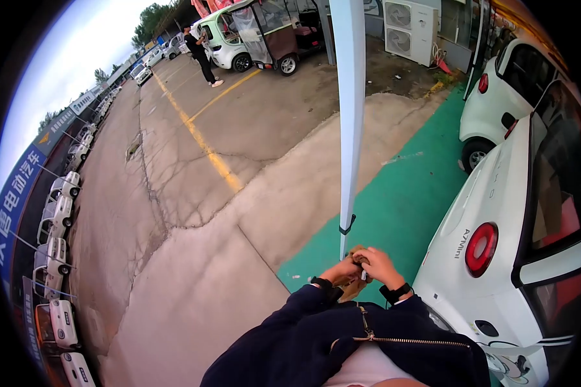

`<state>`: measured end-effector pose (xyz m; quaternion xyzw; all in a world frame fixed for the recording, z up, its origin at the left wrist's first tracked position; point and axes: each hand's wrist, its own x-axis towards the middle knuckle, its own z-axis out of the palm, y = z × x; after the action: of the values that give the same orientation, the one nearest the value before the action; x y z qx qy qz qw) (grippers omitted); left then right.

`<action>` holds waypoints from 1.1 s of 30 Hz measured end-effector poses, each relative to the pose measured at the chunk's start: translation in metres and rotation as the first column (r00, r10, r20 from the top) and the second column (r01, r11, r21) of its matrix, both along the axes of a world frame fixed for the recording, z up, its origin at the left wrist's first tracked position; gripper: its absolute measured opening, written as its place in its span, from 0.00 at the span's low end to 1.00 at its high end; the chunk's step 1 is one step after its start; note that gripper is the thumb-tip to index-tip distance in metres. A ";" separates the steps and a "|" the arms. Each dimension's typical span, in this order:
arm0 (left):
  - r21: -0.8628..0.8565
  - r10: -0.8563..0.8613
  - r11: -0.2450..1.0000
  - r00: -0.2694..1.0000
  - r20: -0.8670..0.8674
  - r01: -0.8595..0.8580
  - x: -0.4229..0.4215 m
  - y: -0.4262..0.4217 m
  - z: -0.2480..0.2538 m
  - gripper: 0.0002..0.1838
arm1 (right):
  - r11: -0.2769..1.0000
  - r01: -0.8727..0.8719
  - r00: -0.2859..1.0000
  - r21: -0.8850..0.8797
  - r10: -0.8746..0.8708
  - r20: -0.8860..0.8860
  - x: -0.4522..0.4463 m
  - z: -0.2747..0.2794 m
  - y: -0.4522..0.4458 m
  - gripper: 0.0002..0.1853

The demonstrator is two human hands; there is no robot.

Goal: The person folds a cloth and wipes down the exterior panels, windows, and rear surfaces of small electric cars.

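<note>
Close in front of my chest, my left hand [343, 271] and my right hand [376, 263] meet around a crumpled brown thing [351, 291], cloth or paper. Both hands are closed on it, with the fingers bent. A small white piece [364, 275] shows between them; its kind is too small to tell. Parts of the brown thing are hidden by the fingers. Just beyond the hands stands a pale blue-white post [350, 116] with a black tie around its lower part. Dark bands circle both wrists.
White small cars [461, 251] stand close on my right, over a green painted strip [400, 193]. Ahead, a person in dark clothes [201, 55] stands beside a pale green car [223, 39]. Parked vehicles [61, 264] line the left. Cracked concrete [206, 277] lies between.
</note>
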<state>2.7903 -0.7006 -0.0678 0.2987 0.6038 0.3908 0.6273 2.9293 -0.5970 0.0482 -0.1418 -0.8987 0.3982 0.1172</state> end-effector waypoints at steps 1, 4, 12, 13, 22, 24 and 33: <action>-0.026 -0.036 0.999 0.999 0.021 0.036 0.020 0.006 0.009 0.11 | 0.997 0.040 0.994 -0.072 -0.033 0.108 0.027 0.008 0.007 0.18; -0.080 -0.207 0.976 0.977 -0.052 0.203 0.080 0.025 0.033 0.13 | 0.988 0.145 0.989 -0.053 -0.145 0.000 0.112 0.011 0.028 0.25; 0.170 -0.199 0.973 0.944 0.264 0.157 0.181 0.068 0.008 0.14 | 0.868 0.480 0.875 -0.132 -0.485 -0.007 0.262 0.028 0.030 0.27; 0.166 -0.200 0.973 0.944 0.264 0.159 0.196 0.072 0.015 0.14 | 0.866 0.481 0.874 -0.135 -0.486 -0.006 0.274 0.026 0.028 0.27; 0.246 -0.276 0.950 0.881 0.384 0.191 0.254 0.094 0.099 0.38 | 0.582 0.212 0.823 -0.785 -0.539 -0.178 0.309 0.049 0.026 0.21; 0.287 -0.340 0.933 0.794 0.503 0.217 0.255 0.093 0.106 0.33 | 0.572 0.109 0.854 -0.813 -0.472 -0.218 0.308 0.045 0.028 0.22; 0.162 -0.153 0.981 0.944 0.291 0.109 0.240 0.091 0.093 0.22 | 0.783 0.469 0.821 -0.409 -0.557 -0.124 0.315 0.030 0.036 0.20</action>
<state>3.0305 -0.6100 0.0254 0.3195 0.4497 0.4317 0.7137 3.2443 -0.5607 0.0787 -0.3527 -0.7157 0.5225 0.3006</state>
